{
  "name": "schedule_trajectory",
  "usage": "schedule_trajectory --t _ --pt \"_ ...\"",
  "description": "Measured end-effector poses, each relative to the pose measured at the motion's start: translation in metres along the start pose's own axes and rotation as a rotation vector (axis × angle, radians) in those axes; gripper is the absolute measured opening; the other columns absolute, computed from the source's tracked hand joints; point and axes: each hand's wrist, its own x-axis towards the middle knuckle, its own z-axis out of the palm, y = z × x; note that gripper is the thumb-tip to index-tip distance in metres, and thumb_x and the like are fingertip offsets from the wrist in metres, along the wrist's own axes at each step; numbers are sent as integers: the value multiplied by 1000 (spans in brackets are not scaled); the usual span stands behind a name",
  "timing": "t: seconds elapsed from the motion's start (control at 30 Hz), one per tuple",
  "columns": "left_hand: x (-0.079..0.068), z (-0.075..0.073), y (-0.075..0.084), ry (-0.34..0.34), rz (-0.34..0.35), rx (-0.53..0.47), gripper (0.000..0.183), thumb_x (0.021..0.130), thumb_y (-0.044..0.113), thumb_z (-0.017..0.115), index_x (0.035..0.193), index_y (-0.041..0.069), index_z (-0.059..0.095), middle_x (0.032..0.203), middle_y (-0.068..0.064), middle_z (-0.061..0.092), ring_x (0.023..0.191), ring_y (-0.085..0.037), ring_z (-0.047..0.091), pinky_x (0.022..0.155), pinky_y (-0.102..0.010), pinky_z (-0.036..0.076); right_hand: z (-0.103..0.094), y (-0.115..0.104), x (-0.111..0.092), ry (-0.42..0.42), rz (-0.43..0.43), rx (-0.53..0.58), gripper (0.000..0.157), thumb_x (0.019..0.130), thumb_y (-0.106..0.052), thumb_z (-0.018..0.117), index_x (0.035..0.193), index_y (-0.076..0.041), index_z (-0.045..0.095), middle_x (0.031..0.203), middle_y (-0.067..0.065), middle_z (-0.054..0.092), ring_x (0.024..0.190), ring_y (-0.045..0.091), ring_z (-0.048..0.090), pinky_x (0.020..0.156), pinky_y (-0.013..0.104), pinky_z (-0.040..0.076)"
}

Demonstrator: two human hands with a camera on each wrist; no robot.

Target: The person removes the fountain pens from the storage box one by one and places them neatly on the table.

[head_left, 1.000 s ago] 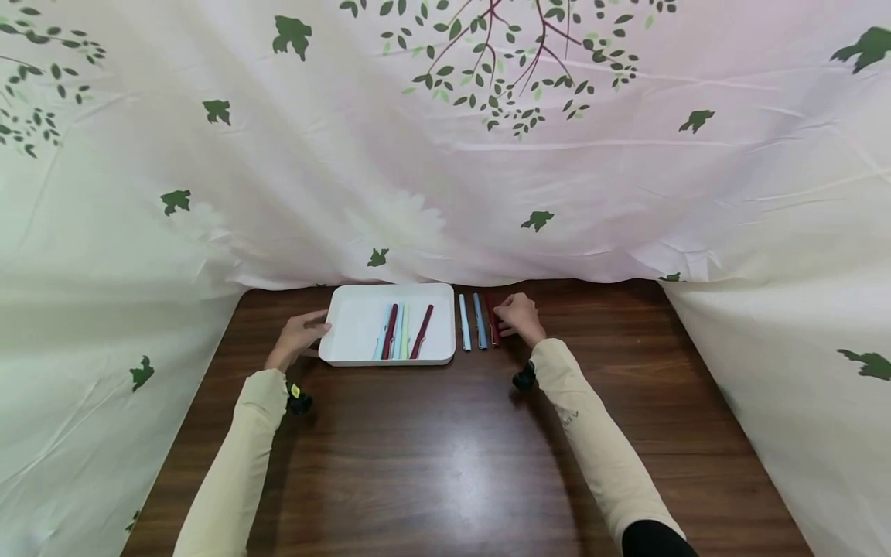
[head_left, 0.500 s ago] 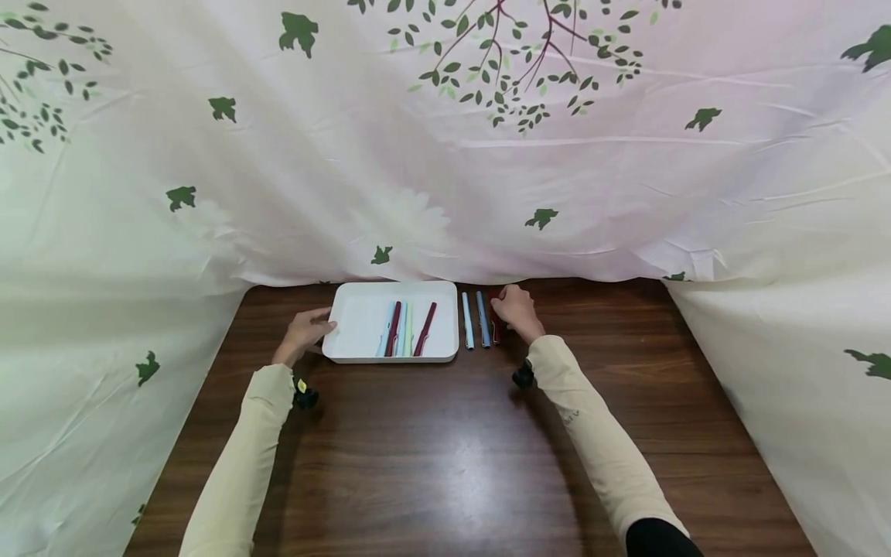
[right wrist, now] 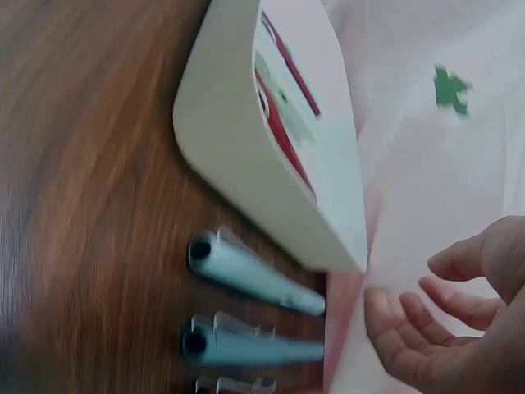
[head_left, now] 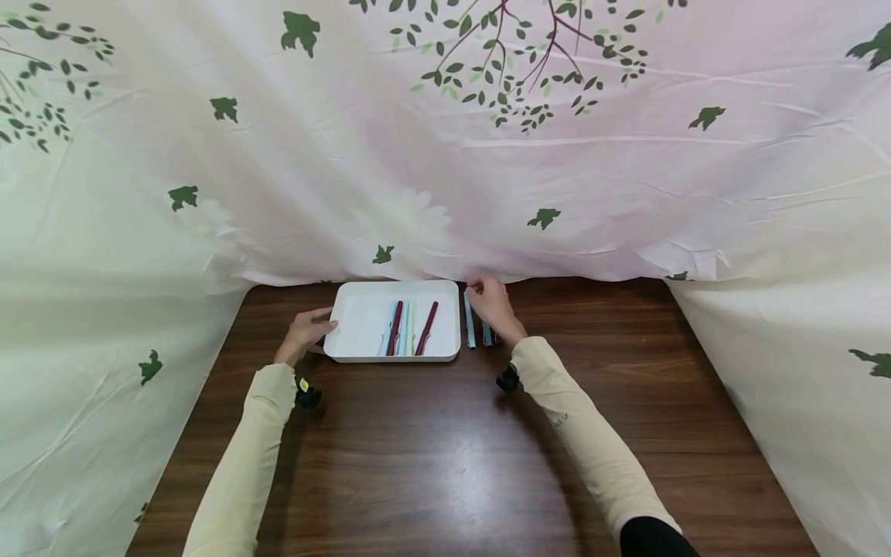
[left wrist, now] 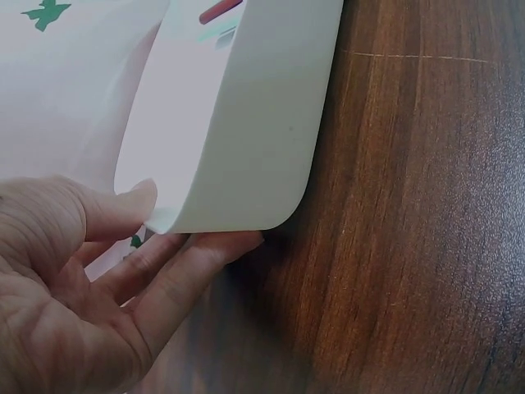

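Note:
My left hand [head_left: 302, 334] grips the left end of a white tray [head_left: 355, 340], with the thumb on the rim and the fingers against the outside in the left wrist view. Several capped pens lie in the tray, among them a pale green pen [head_left: 409, 329] and a slanted dark red pen [head_left: 425, 329]. My right hand [head_left: 492, 303] hovers by the tray's far right corner, fingers loosely bent and holding nothing. Below it are a light blue pen [right wrist: 254, 275], a deeper blue pen [right wrist: 254, 349] and a dark red pen, mostly hidden in the head view.
The brown wooden table [head_left: 431, 441] extends toward me and to the right. A pale leaf-print cloth [head_left: 592, 193] hangs right behind the table's far edge and along both sides. Each wrist wears a small black camera [head_left: 508, 379].
My right hand has moved left from the dark red pen to above the far ends of the blue pens. My left hand stays on the tray.

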Motion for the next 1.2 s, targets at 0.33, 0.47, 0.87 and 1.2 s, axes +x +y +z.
schedule_trajectory --t 0.33,0.47,0.87,1.2 --pt "3 1 0 0 -20 -15 59 111 21 52 164 3 32 163 -30 36 130 -42 58 83 -39 62 35 -16 1 -103 -105 75 24 106 -7 55 125 5 65 115 21 66 92 38 72 72 36 61" --pt "4 2 -2 -6 -18 -24 59 111 22 52 164 4 32 162 -30 38 130 -42 57 82 -37 62 41 -19 2 -154 -95 60 28 107 -8 54 129 6 63 117 21 64 90 39 73 71 36 60" --pt "4 2 -3 -27 -13 -59 61 111 21 51 165 4 29 158 -32 42 132 -45 56 84 -41 62 62 -16 -2 -384 -4 -139 50 112 -26 53 157 -8 44 84 12 69 58 20 63 53 29 48" --pt "3 1 0 -27 -38 -77 61 111 21 51 165 2 29 158 -33 41 137 -46 52 88 -46 61 75 -14 -4 -452 -56 -301 23 111 -23 54 121 -7 67 88 6 68 56 15 57 53 28 48"
